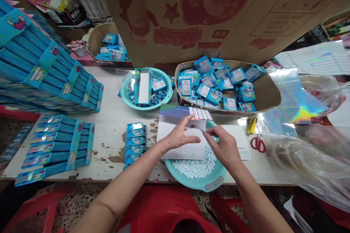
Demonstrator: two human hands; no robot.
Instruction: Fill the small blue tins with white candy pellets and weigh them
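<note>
The left hand [180, 136] had its fingers spread apart over a white sheet [167, 127], nearest the white labels [203, 114] just beyond it. The right hand [224, 145] had thumb and forefinger nearly together; whether they pinched anything was too small to tell. Below both hands sat a bowl [191, 183] of white sweets [191, 169], partly under the sheet. Red scissors [258, 144] lay right of the right hand.

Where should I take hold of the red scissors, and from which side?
Probably best by the handle loops of the scissors, right hand coming from the near side: the loops face the front edge of the table, while plastic crowds their right.
</note>
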